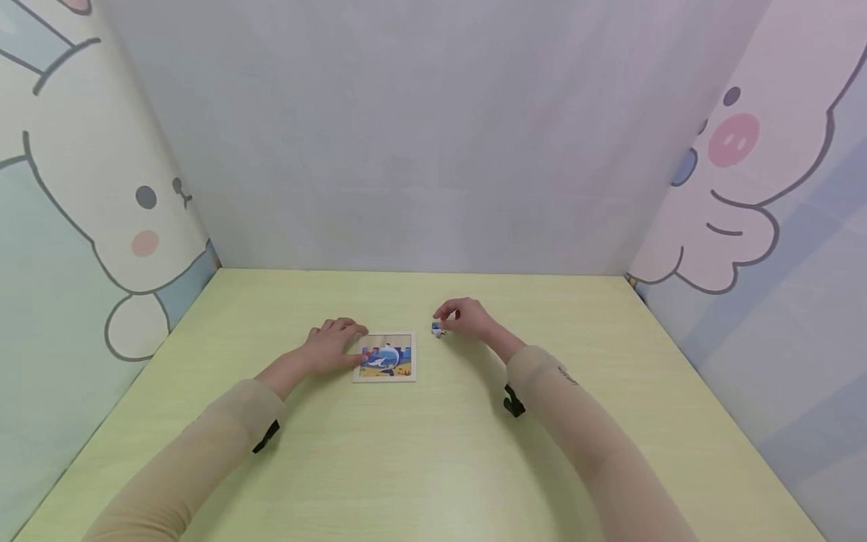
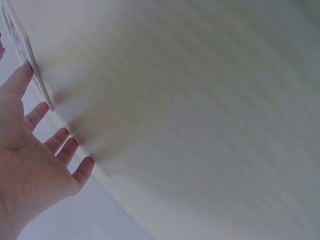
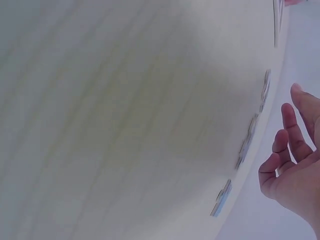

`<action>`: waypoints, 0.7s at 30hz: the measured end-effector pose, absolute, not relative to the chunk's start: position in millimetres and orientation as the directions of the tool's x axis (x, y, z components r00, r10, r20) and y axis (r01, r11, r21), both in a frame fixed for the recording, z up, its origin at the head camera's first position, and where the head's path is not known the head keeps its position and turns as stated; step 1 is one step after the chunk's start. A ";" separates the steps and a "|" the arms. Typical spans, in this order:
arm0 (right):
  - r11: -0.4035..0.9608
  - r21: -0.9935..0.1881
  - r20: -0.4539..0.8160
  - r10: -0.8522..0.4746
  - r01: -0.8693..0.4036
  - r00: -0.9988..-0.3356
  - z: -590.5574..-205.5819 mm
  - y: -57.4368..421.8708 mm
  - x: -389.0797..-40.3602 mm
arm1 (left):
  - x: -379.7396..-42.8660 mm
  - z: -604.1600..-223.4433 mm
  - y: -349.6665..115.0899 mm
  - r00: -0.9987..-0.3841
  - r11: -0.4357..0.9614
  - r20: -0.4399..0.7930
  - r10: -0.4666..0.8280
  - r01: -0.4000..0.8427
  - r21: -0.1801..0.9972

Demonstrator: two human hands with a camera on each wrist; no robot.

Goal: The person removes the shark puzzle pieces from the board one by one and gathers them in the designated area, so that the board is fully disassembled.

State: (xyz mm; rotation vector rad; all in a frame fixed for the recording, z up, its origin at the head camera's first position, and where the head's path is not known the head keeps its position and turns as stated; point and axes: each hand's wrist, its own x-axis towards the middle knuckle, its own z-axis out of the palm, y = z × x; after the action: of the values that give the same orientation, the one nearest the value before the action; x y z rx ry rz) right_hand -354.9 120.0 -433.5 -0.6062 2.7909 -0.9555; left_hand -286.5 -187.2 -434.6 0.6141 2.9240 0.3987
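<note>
A square jigsaw puzzle (image 1: 387, 370) with a dolphin picture lies on the table in a white frame (image 1: 414, 360). Its upper strip shows no picture pieces. My left hand (image 1: 330, 348) rests at the frame's left side with fingers spread. In the left wrist view its thumb (image 2: 22, 77) touches the frame's edge. To the right of the frame, my right hand (image 1: 469, 318) hovers over small loose puzzle pieces (image 1: 436, 329), partly hiding them. The right wrist view shows several pieces (image 3: 247, 142) on the tabletop, below loosely bent fingers (image 3: 295, 140) that hold nothing.
The pale yellow-green table (image 1: 433, 467) runs back to a plain grey curtain (image 1: 420, 150). Cartoon-printed curtains (image 1: 81, 226) close off the sides. Each wrist carries a black strap mount (image 1: 514, 401).
</note>
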 end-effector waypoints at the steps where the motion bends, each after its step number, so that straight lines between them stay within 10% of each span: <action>1: 0.713 -0.613 0.012 -0.420 -0.339 -0.907 -433.7 118.6 -354.0 | -286.5 -434.4 -187.4 -0.909 0.882 -0.070 0.410 0.376 0.283; 21: 0.675 -0.608 0.004 -0.523 -0.417 -0.852 -442.1 83.4 -324.8 | -286.3 -435.4 -188.1 -0.910 0.882 -0.068 0.409 0.375 0.286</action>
State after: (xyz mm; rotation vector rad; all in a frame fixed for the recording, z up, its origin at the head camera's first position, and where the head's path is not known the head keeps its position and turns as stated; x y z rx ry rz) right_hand -324.8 83.4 -442.1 -0.7688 2.7169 -0.9232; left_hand -286.3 -188.1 -435.4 0.6117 2.9242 0.4057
